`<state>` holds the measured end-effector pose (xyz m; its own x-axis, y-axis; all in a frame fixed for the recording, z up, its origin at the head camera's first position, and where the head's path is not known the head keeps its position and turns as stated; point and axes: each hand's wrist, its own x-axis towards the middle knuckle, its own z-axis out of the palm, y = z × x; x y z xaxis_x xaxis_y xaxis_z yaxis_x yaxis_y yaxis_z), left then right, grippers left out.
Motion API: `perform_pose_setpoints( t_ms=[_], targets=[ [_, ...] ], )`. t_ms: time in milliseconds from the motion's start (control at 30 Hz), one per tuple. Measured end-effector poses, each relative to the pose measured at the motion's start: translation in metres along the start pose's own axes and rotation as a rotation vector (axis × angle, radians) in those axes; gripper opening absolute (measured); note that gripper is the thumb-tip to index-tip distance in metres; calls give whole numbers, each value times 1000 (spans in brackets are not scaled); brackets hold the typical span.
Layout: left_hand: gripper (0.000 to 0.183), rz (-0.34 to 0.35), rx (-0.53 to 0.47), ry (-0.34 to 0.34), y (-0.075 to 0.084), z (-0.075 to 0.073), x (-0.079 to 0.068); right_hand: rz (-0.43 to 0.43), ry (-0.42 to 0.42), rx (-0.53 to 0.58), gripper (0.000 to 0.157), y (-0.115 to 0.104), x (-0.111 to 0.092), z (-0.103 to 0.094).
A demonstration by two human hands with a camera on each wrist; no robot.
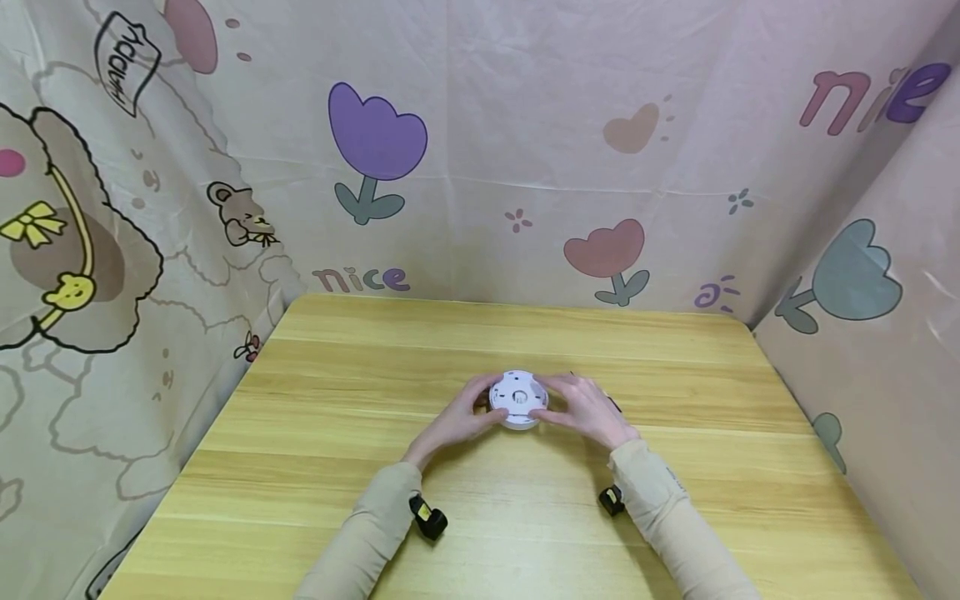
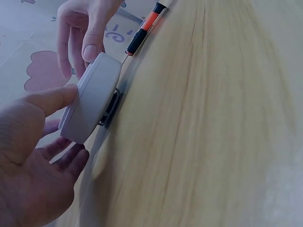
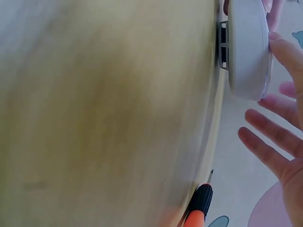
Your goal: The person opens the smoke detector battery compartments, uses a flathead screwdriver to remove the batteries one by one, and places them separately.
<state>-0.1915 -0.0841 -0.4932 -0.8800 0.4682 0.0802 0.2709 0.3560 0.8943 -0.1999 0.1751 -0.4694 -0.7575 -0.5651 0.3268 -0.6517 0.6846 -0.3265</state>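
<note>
A round white smoke detector [image 1: 519,400] is held between both hands at the middle of the table, its flat slotted face upward. My left hand [image 1: 461,417] grips its left edge, thumb on the near rim and other fingers around the side. From the right, my right hand [image 1: 585,410] pinches the opposite edge; in the right wrist view, some of its fingers [image 3: 270,149] spread away from the casing. Beneath the detector, a dark vented part [image 2: 110,109] faces the tabletop. An orange and black screwdriver [image 2: 143,30] lies beyond the right hand, mostly hidden in the head view.
The wooden table [image 1: 360,358] extends around the hands, with its far edge against a printed curtain [image 1: 480,167]. Curtains also hang at the left and right sides. Black camera mounts [image 1: 429,518] are worn at both wrists over beige sleeves [image 1: 367,525].
</note>
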Motion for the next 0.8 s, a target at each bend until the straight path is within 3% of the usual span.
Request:
perform_pose_setpoints(
  t_ms=[167,433,800],
  targets=[
    [67,-34,-21,13,1,-1,1,50,-43,51,63,-1,0,0],
    [71,-77,41,63,4,1,1,131,-76,225,64,0,1,3],
    [66,-111,-4,83,5,3,5,239,-131,369,64,3,3,7]
  ],
)
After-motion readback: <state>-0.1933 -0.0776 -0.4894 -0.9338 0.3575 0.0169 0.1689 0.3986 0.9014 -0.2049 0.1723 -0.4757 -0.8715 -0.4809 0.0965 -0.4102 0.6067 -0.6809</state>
